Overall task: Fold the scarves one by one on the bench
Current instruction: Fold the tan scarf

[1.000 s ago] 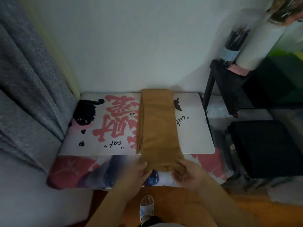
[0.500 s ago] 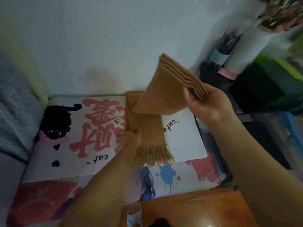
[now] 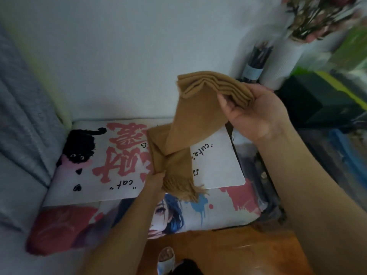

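Note:
A tan scarf (image 3: 190, 124) with a fringed end lies lengthwise across the bench (image 3: 218, 207), which is covered by a white mat with a black cat and pink lettering. My right hand (image 3: 252, 114) holds the scarf's folded end, several layers thick, raised above the bench at the right. My left hand (image 3: 155, 180) pinches the scarf's left edge just above the fringe and keeps it down on the mat. The fringe hangs over the mat's front edge.
A grey curtain (image 3: 23, 108) hangs at the left. A black side table (image 3: 321, 104) with a white vase of flowers (image 3: 288, 54) and a pencil holder (image 3: 256, 62) stands at the right. The white wall is right behind the bench. My foot in a slipper (image 3: 166, 259) is on the wooden floor below.
Both hands were at the scarf's near end by the bench front. My right hand has since lifted the folded end up and to the right, and my left hand now pins the fringed part.

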The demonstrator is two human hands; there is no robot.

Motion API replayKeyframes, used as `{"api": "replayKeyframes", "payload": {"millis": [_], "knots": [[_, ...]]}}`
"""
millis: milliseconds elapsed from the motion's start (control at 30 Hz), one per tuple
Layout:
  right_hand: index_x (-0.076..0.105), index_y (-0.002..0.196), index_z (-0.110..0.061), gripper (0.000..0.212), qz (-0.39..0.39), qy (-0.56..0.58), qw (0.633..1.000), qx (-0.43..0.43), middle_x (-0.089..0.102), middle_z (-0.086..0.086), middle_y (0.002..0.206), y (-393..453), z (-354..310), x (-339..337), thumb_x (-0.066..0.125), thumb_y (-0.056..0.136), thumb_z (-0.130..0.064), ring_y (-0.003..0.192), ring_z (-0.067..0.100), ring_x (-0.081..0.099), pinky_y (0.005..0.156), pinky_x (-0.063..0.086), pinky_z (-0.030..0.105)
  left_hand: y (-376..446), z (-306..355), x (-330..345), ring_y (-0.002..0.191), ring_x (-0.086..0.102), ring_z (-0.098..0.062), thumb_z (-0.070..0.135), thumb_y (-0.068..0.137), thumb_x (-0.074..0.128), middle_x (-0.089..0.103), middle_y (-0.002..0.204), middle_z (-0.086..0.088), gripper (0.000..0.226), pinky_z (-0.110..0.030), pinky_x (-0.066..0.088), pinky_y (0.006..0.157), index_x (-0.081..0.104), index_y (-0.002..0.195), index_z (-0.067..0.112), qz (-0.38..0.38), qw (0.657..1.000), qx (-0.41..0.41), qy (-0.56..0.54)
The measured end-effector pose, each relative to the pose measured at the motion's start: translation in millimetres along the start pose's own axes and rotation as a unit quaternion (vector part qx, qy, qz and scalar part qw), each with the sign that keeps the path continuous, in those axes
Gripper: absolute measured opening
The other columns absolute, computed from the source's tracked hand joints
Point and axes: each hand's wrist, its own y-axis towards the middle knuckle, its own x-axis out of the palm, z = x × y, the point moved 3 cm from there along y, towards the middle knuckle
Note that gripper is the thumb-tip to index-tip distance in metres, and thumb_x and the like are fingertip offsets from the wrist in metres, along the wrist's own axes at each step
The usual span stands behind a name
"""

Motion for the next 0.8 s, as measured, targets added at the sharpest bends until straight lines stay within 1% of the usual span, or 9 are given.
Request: {"api": "replayKeyframes", "payload": {"millis": [100, 267, 333, 400, 467, 533, 667, 733, 800], "knots": [[0.054, 0.136, 0.006, 0.057, -0.023, -0.015, 1.0, -0.01, 0.065, 0.023, 0.126, -39, -7, 9, 0.055, 0.08, -0.003, 0.112, 0.035, 0.067, 0.099, 0.054, 0.047, -55, -26, -13, 0.115, 0.059, -0.043, 0.004, 0.099, 0.057, 0.06, 0.127, -0.023, 0.032, -0.058, 0.05, 0.098, 0.052, 0.129, -0.008, -0.047, 0.997, -0.059, -0.002], [0.052, 0.137, 0.008, 0.046, -0.067, -0.033, 0.997, 0.016, 0.062, 0.025, 0.131, -86, -6, 18, 0.049, 0.093, -0.002, 0.115, 0.037, 0.065, 0.097, 0.054, 0.05, -130, -101, -50, 0.109, 0.063, -0.041, 0.006, 0.093, 0.066, 0.063, 0.121, -0.022, 0.022, -0.056, 0.053, 0.098, 0.056, 0.112, 0.0, -0.027, 0.982, -0.128, 0.136], [0.052, 0.136, 0.01, 0.041, -0.081, -0.052, 0.995, 0.018, 0.063, 0.026, 0.129, -101, -3, 32, 0.046, 0.098, -0.003, 0.116, 0.037, 0.065, 0.096, 0.055, 0.05, -140, -123, -58, 0.116, 0.061, -0.035, 0.021, 0.084, 0.077, 0.058, 0.133, -0.016, 0.06, -0.048, 0.052, 0.102, 0.049, 0.135, 0.005, -0.022, 0.953, -0.128, 0.273], [0.056, 0.129, 0.011, 0.035, -0.103, -0.075, 0.992, 0.006, 0.067, 0.027, 0.115, -117, -1, 49, 0.046, 0.099, -0.003, 0.112, 0.037, 0.066, 0.093, 0.056, 0.05, -150, -112, -54, 0.138, 0.043, -0.037, 0.033, 0.084, 0.076, 0.03, 0.157, -0.014, 0.1, -0.041, 0.044, 0.105, 0.012, 0.159, 0.014, 0.015, 0.914, -0.072, 0.399], [0.061, 0.116, 0.008, 0.024, -0.142, -0.096, 0.985, -0.009, 0.067, 0.025, 0.101, -136, -2, 72, 0.048, 0.098, -0.002, 0.102, 0.037, 0.07, 0.091, 0.057, 0.05, -164, -79, -42, 0.151, 0.014, -0.038, 0.045, 0.085, 0.075, 0.002, 0.165, -0.012, 0.118, -0.046, 0.03, 0.114, -0.014, 0.159, 0.022, 0.075, 0.878, 0.048, 0.471], [0.061, 0.109, 0.005, 0.018, -0.191, -0.115, 0.974, -0.029, 0.066, 0.025, 0.099, -156, -6, 99, 0.048, 0.097, -0.001, 0.097, 0.038, 0.069, 0.09, 0.057, 0.051, -171, -44, -28, 0.154, -0.002, -0.032, 0.057, 0.077, 0.079, -0.009, 0.167, -0.003, 0.13, -0.053, 0.018, 0.122, -0.018, 0.158, 0.028, 0.08, 0.852, 0.151, 0.495], [0.054, 0.124, 0.011, 0.03, -0.283, -0.121, 0.945, -0.108, 0.062, 0.033, 0.115, -186, -30, 172, 0.047, 0.096, 0.002, 0.108, 0.043, 0.066, 0.092, 0.056, 0.054, -159, 19, -24, 0.145, 0.03, -0.01, 0.049, 0.062, 0.095, 0.029, 0.157, 0.017, 0.127, -0.04, 0.039, 0.114, 0.01, 0.156, 0.045, -0.035, 0.91, 0.259, 0.322], [0.05, 0.134, 0.012, 0.039, -0.319, -0.124, 0.929, -0.143, 0.061, 0.033, 0.124, -193, -43, 215, 0.048, 0.096, 0.005, 0.115, 0.045, 0.063, 0.091, 0.055, 0.054, -185, 63, -12, 0.124, 0.055, -0.001, 0.026, 0.07, 0.094, 0.053, 0.14, 0.014, 0.102, -0.017, 0.052, 0.094, 0.028, 0.149, 0.036, -0.123, 0.917, 0.293, 0.24], [0.049, 0.136, 0.011, 0.041, -0.326, -0.14, 0.919, -0.169, 0.06, 0.032, 0.129, -192, -52, 251, 0.048, 0.096, 0.005, 0.115, 0.044, 0.063, 0.09, 0.056, 0.054, -208, 105, 1, 0.114, 0.063, -0.002, 0.019, 0.079, 0.087, 0.063, 0.132, 0.01, 0.078, -0.013, 0.053, 0.086, 0.043, 0.142, 0.032, -0.194, 0.902, 0.303, 0.238]]}}
